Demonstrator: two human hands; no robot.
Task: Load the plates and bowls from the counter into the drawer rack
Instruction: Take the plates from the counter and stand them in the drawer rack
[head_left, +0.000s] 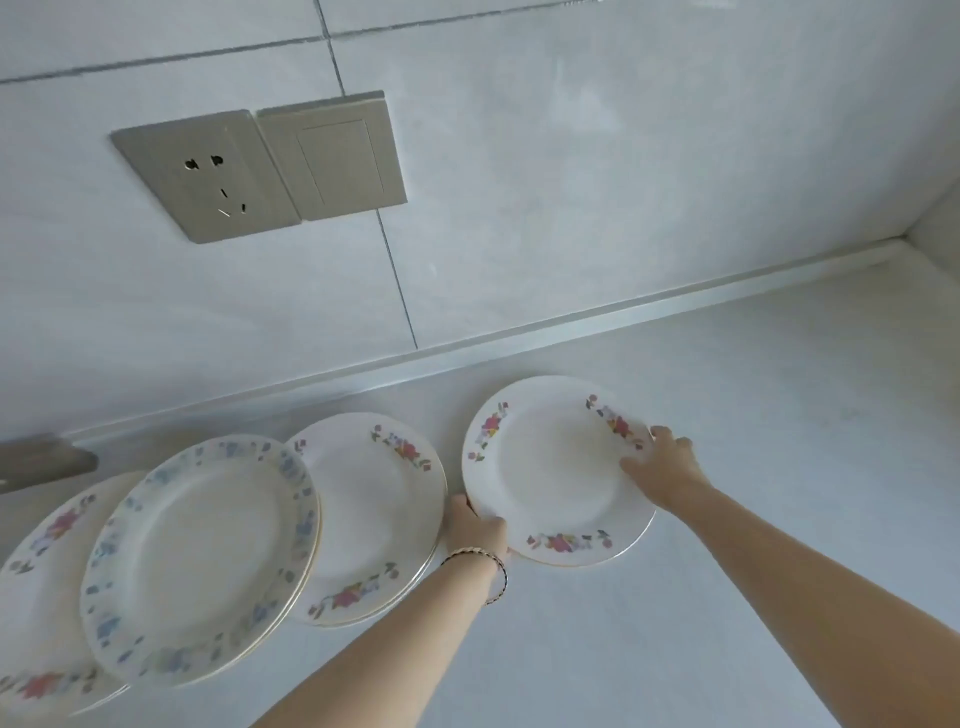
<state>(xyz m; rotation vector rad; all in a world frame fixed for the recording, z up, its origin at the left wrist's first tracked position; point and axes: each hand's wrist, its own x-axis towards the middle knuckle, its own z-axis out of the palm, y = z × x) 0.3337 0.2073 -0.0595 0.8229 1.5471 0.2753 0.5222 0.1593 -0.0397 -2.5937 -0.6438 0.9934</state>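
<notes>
The big grey tiled wall (571, 156) fills the far side. Below it is the pale counter (753, 441), where all the plates sit.

On the left, a blue-flower plate (202, 556) lies on top of its two neighbours. One is a plate at the far left (41, 571). The other is a small pile of red-flower plates (363, 509) in the middle. To the right, sitting apart from the pile, is one red-flower plate (550, 467).

Both hands are on that one plate. The left hand (478, 525) grips its near left rim with curled fingers. The right hand (662, 467) grips its right rim, thumb on top. I cannot tell if the plate is off the counter yet.

A wall socket (208, 176) and a switch (335, 156) are up on the left. A thin bracelet (483, 558) is on the left wrist.

I think the job has hardly begun. Every plate here is on the counter. The drawer rack is not in view, and I see no bowls. This plate looks like the next one to go, and the others on the left wait their turn.
</notes>
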